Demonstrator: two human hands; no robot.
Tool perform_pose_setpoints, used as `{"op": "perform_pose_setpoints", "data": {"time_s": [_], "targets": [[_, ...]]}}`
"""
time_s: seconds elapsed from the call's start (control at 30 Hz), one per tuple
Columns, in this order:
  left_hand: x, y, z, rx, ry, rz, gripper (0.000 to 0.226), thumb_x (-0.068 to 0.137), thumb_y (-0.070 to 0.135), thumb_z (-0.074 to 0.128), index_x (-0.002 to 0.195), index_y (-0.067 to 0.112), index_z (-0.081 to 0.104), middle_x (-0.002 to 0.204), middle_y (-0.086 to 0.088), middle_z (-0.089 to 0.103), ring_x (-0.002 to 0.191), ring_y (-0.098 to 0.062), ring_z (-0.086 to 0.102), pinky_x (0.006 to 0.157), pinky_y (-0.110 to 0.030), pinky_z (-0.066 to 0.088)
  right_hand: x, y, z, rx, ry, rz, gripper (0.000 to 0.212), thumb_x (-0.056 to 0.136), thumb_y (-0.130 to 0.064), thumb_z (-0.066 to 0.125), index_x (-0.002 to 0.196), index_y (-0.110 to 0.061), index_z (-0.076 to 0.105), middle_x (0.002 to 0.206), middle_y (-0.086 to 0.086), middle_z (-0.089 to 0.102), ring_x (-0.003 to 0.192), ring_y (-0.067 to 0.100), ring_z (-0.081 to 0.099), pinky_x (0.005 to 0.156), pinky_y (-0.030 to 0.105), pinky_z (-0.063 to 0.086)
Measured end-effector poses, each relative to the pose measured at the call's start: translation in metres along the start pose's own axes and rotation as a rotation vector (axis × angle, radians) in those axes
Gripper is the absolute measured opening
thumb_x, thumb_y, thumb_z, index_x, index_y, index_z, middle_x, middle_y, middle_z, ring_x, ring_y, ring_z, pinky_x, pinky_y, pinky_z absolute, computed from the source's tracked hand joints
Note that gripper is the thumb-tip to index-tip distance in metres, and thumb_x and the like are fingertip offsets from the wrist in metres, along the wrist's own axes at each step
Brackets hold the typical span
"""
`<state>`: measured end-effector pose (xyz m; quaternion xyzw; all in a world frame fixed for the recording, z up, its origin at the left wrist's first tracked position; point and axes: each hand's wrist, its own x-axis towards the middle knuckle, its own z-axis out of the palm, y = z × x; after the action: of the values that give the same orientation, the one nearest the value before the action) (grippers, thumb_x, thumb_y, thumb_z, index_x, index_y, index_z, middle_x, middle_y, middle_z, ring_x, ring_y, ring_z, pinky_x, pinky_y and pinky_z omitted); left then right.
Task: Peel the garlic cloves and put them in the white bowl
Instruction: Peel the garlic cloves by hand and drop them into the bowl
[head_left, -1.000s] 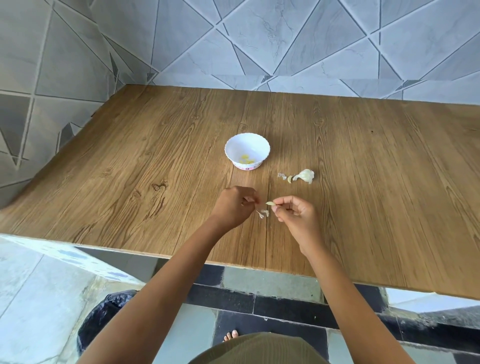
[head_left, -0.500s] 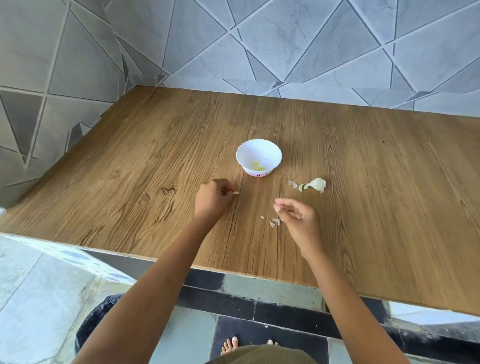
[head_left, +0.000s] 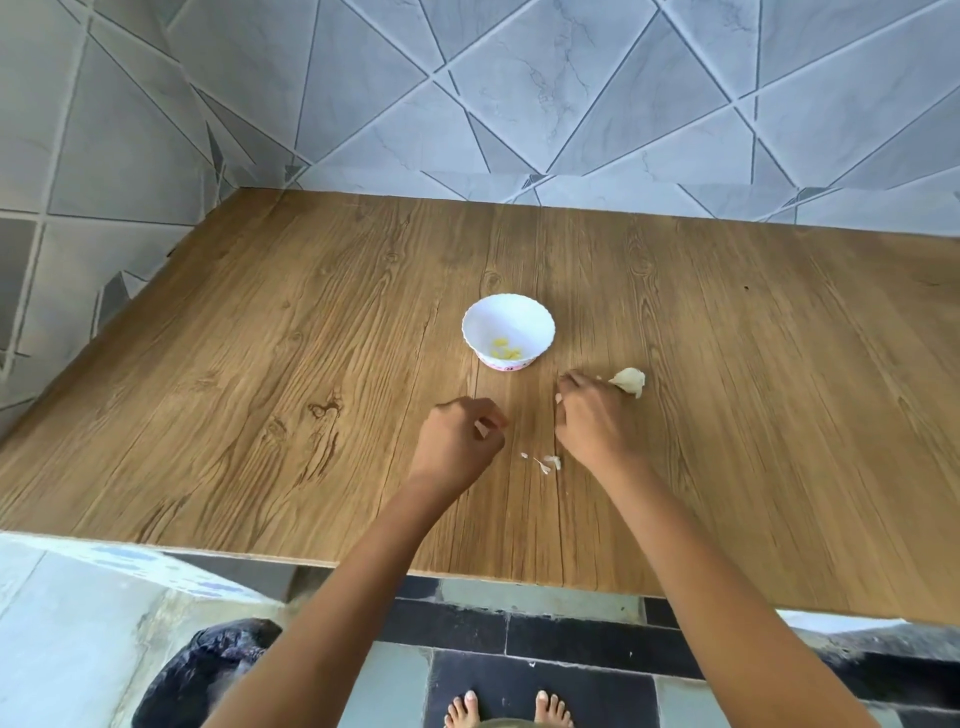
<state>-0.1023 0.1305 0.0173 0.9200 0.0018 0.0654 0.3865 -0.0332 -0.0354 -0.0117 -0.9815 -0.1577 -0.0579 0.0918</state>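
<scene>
The white bowl (head_left: 525, 321) stands mid-table with a few yellow peeled cloves (head_left: 503, 352) inside. My left hand (head_left: 454, 447) hovers in front of the bowl, its curled fingers pinching a small pale piece of garlic (head_left: 481, 428). My right hand (head_left: 592, 418) reaches down to the table just left of the garlic chunk (head_left: 629, 382), fingertips bent to the wood. Whatever lies under those fingers is hidden. Loose peel scraps (head_left: 546, 462) lie between my two hands.
The wooden table (head_left: 260, 389) butts against tiled walls (head_left: 519, 104) at the back and left. Below its near edge a black bin bag (head_left: 208, 670) sits on the floor at the left, and my bare feet (head_left: 509, 706) show.
My hands parted after pulling the peel off. The left hand carried a small piece away to the left, peel scraps dropped on the table, and my right hand moved forward to the garlic chunk.
</scene>
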Motion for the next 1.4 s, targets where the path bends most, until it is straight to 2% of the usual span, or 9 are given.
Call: {"op": "perform_pose_setpoints", "data": {"time_s": [0.17,0.27,0.57,0.77,0.87,0.97,1.1,1.3,1.4], "targets": [[-0.001,-0.007,-0.002,-0.047,0.019,-0.034,0.011,0.080,0.006,0.067,0.086,0.012,0.074,0.086,0.005,0.070,0.061,0.002,0.053,0.063,-0.012,0.045,-0.044,-0.015,-0.001,0.216,-0.049,0.005,0.042,0.096,-0.014,0.044,0.135,0.001,0.045,0.146,0.016,0.039,0.136,0.027,0.036,0.106,0.037,0.035],[-0.003,-0.011,-0.003,-0.061,0.029,-0.052,0.008,0.081,0.007,0.067,0.084,0.011,0.074,0.081,0.007,0.068,0.066,-0.002,0.055,0.063,-0.006,0.043,-0.068,-0.020,-0.007,0.369,-0.083,-0.039,0.042,0.097,-0.015,0.046,0.137,-0.004,0.045,0.145,0.008,0.042,0.132,0.020,0.041,0.107,0.026,0.030],[-0.014,-0.011,-0.002,-0.020,-0.001,-0.047,0.011,0.083,0.005,0.064,0.087,0.008,0.074,0.087,0.001,0.072,0.071,-0.008,0.058,0.062,-0.001,0.038,-0.068,-0.014,-0.010,0.391,-0.147,-0.216,0.044,0.087,0.013,0.046,0.125,-0.007,0.057,0.139,0.002,0.049,0.121,0.015,0.054,0.099,0.007,0.027],[-0.016,-0.002,0.001,-0.040,0.018,-0.054,0.011,0.084,0.005,0.062,0.087,0.006,0.073,0.087,0.000,0.070,0.065,-0.003,0.053,0.060,0.001,0.036,-0.060,0.002,-0.003,0.358,-0.056,-0.417,0.034,0.080,0.017,0.058,0.105,-0.003,0.070,0.111,0.008,0.068,0.091,0.024,0.068,0.081,0.037,0.057],[-0.015,0.001,0.003,-0.102,0.035,-0.089,0.011,0.085,0.006,0.062,0.087,0.008,0.073,0.083,0.000,0.068,0.068,-0.004,0.056,0.062,-0.001,0.038,-0.060,0.000,0.002,0.294,-0.012,-0.443,0.029,0.075,0.016,0.065,0.097,-0.003,0.070,0.088,0.004,0.062,0.070,0.019,0.063,0.058,0.034,0.056],[-0.019,0.005,0.003,-0.324,0.017,-0.226,0.010,0.086,0.006,0.062,0.088,0.005,0.071,0.071,0.000,0.061,0.063,-0.011,0.054,0.064,-0.018,0.046,-0.059,-0.003,0.004,0.330,0.087,-0.362,0.029,0.072,0.019,0.063,0.089,-0.004,0.069,0.083,0.005,0.059,0.069,0.018,0.060,0.060,0.028,0.055],[-0.022,0.022,0.006,-0.936,-0.009,-0.520,0.013,0.094,0.006,0.053,0.089,0.001,0.063,0.075,-0.009,0.058,0.068,-0.016,0.054,0.062,-0.022,0.048,-0.053,-0.009,-0.023,0.787,0.124,-0.061,0.020,0.085,0.010,0.058,0.090,-0.003,0.072,0.085,-0.002,0.068,0.076,0.002,0.061,0.071,0.011,0.047],[-0.009,0.046,0.022,-1.502,-0.046,-0.918,0.029,0.098,0.012,0.034,0.075,0.006,0.051,0.067,-0.008,0.054,0.067,-0.018,0.052,0.062,-0.028,0.046,-0.046,-0.035,-0.044,0.642,0.070,-0.293,0.034,0.083,0.009,0.053,0.106,-0.008,0.071,0.097,0.006,0.072,0.088,0.019,0.067,0.088,0.032,0.050],[-0.006,0.045,0.023,-1.603,0.019,-0.968,0.028,0.093,0.008,0.034,0.068,0.009,0.047,0.060,-0.005,0.046,0.060,-0.015,0.044,0.060,-0.025,0.040,-0.046,-0.037,-0.035,0.548,0.117,-0.332,0.040,0.077,0.015,0.050,0.103,-0.007,0.072,0.095,0.010,0.072,0.084,0.025,0.068,0.077,0.036,0.055]]}}
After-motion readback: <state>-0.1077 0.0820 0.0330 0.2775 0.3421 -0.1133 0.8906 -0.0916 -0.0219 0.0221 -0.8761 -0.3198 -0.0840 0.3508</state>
